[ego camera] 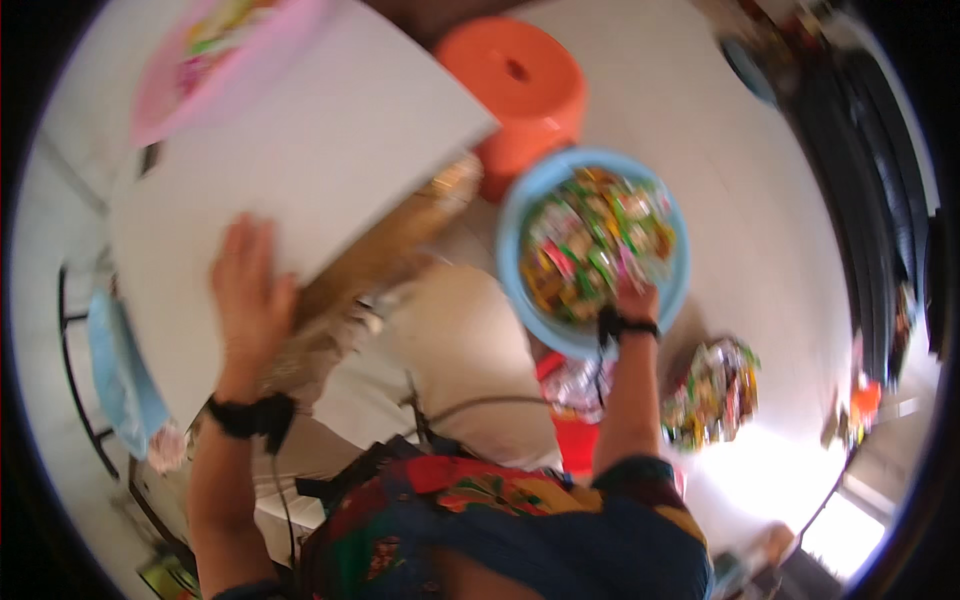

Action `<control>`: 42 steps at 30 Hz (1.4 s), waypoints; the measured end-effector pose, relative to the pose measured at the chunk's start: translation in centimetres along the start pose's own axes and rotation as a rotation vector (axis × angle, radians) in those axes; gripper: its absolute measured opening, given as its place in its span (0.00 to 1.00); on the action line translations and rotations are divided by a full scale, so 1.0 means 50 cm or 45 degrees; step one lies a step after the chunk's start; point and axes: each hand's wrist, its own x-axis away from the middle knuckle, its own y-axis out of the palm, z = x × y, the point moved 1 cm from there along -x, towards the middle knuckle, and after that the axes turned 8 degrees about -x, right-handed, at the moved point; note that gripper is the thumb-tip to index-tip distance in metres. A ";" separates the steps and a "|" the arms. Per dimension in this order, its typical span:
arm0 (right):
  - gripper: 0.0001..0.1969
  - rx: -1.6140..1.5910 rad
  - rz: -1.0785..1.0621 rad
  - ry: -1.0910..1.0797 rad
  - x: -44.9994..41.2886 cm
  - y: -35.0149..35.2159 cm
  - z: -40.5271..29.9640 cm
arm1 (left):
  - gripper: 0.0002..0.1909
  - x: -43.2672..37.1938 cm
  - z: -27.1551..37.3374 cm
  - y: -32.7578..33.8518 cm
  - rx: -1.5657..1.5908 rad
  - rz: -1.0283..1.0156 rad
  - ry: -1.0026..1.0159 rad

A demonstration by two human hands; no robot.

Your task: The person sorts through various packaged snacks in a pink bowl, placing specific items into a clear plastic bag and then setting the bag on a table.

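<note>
My left hand (251, 289) lies over the white tabletop (322, 142) near its edge, fingers somewhat apart, with nothing in it. My right hand (637, 296) reaches into a light blue plastic basin (510, 247) filled with small wrapped packets (585, 240) in green, yellow and clear film. A pinkish packet lies at its fingertips; blur hides whether the fingers grip it. Each wrist wears a black band with a cable. At the top left, a pink basin (150, 105) on the table holds more colourful packets (217, 45).
An orange plastic stool (525, 75) stands behind the blue basin. Right of my forearm, a clear bag of packets (712, 394) rests on the floor. A red container (577, 442) with clear plastic is beside my leg. A black sofa (847, 150) lines the far right.
</note>
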 end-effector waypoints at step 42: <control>0.61 3.071 -1.403 -1.148 0.564 1.209 0.743 | 0.33 0.006 0.009 -0.032 0.433 -0.081 -0.283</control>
